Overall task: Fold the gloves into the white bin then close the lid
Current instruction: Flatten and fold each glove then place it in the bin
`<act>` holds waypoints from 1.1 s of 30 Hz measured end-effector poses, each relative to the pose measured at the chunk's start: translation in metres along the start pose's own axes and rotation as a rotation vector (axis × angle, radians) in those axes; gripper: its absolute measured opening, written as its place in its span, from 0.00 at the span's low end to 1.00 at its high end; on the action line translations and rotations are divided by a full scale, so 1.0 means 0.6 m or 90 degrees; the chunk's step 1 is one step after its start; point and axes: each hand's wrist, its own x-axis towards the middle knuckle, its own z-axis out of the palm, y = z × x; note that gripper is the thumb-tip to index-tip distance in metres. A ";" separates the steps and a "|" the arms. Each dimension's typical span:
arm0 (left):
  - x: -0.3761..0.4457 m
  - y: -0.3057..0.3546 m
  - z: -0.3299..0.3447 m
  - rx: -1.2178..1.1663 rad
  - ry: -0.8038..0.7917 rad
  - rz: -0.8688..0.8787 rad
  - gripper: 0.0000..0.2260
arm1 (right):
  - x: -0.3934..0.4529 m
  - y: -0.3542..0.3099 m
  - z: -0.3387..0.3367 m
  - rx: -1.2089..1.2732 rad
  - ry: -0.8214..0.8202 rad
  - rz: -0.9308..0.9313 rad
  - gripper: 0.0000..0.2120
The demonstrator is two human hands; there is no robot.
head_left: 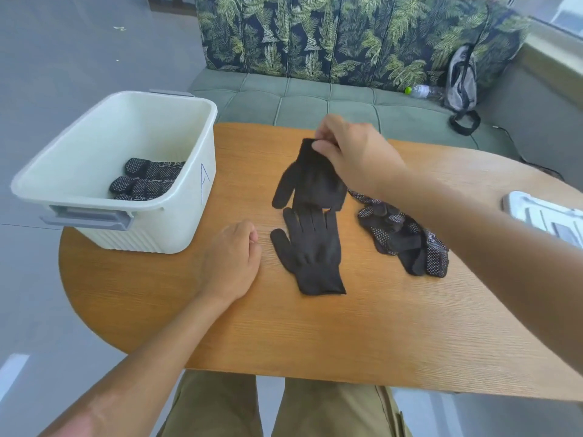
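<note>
Orange-brown wood with thin wavy lines makes up the table (315, 335), which has rounded corners. On its left end sits the white bin (176, 212). It is smooth plastic with ribs low on its front wall, a gray handle (86, 217) on the near side, and a blue letter "A" (205, 181) drawn by hand on its right wall. The bin is open. Inside, at the bottom, lie folded gloves (146, 179), black with lots of tiny white dots.

In the middle of the table are two plain black knit gloves. The far glove (310, 184) is pinched at its cuff by the right hand (356, 156), thumb and fingers closed on the cloth, with the glove's fingers pointing toward the person. The near glove (310, 253) lies flat with its fingers pointing away, and its fingertips touch the far glove's. Just to the right is a crumpled pile of dotted gloves (407, 238), soft and bumpy, partly under the right arm.

The left hand (233, 257) rests on the wood between the bin and the near glove. It is loosely curled and holds nothing.

At the right edge of the table lies the white lid (545, 217), flat, with gray parts on it. Behind the table is a green couch (315, 102) with leaf-print cushions (347, 36), a gray backpack (462, 80) and a clear bottle (424, 90) with a green cap.
</note>
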 end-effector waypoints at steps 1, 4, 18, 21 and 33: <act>0.000 0.000 0.000 0.000 -0.001 0.000 0.05 | 0.010 -0.001 -0.006 -0.010 0.004 -0.006 0.09; 0.000 0.000 -0.001 0.001 0.001 0.000 0.05 | -0.003 -0.009 -0.015 -0.034 0.024 -0.038 0.08; 0.004 -0.004 0.003 -0.004 -0.001 0.031 0.03 | -0.317 -0.013 0.151 -0.119 0.066 -0.199 0.08; 0.002 -0.002 0.001 0.022 0.003 0.030 0.04 | -0.314 -0.023 0.147 -0.153 0.077 -0.224 0.10; 0.072 0.033 -0.019 -0.143 -0.017 -0.057 0.08 | -0.122 -0.007 0.065 0.029 0.105 0.036 0.10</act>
